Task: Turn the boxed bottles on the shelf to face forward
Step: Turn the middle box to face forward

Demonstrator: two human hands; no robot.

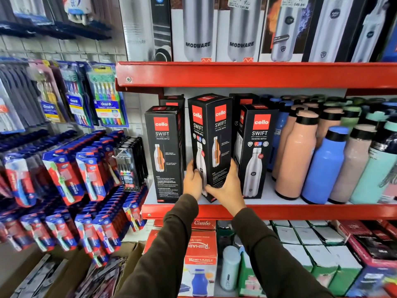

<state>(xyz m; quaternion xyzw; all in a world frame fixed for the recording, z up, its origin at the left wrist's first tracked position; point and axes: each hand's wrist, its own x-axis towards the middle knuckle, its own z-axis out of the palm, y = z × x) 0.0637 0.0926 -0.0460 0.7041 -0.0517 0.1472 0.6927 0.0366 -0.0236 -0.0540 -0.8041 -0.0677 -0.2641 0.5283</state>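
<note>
Step in hand: rotating the middle box (pixel 211 145) on the shelf (pixel 300 210). Left hand (pixel 192 182) and right hand (pixel 228 189) grip its base; corner faces outward. Next: twist until front panel is square

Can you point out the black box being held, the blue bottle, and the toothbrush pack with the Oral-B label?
held box (pixel 211 134), head view: its front corner edge.
blue bottle (pixel 324 166), head view: mid body.
Oral-B toothbrush pack (pixel 106 97), head view: the card above its label.
</note>
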